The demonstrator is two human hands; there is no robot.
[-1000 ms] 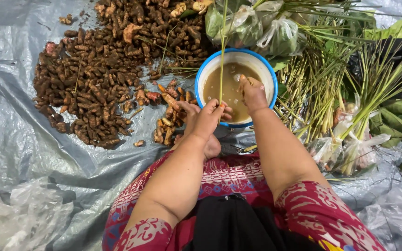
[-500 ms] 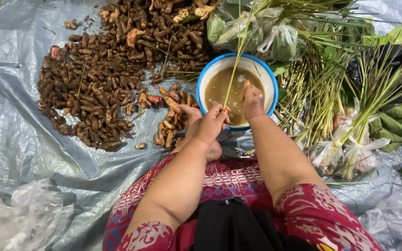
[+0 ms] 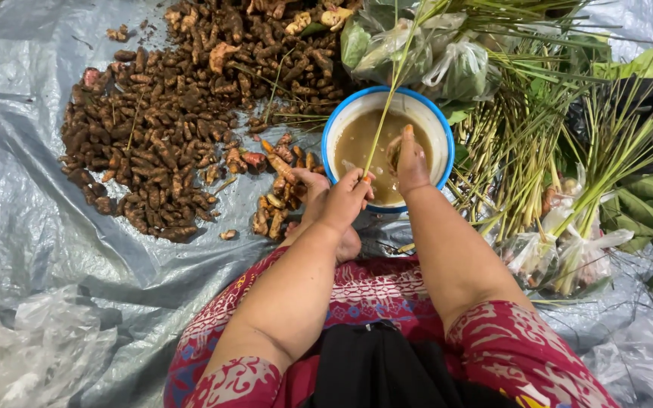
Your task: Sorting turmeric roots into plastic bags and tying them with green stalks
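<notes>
Left hand (image 3: pixel 341 200) sits at the near rim of the blue-rimmed bowl (image 3: pixel 334 125), fingers pinched narrow on a small orange root piece (image 3: pixel 368 180), looks like turmeric. Right hand (image 3: pixel 410 162) is dipped into the murky brown water, fingers curled round smth, can't tell what. Imo the root is light, stiff, knobbly and prob slippery when wet, so pinch it mid-body w/ fingertips. Long axis seems to run toward the bowl centre, tip mostly hidden tho. Bowl sits mid-tarp (image 3: pixel 24 227), brown root pile (image 3: pixel 160 143) toward the far left edge, green stalks (image 3: pixel 538 151) to the right.
</notes>
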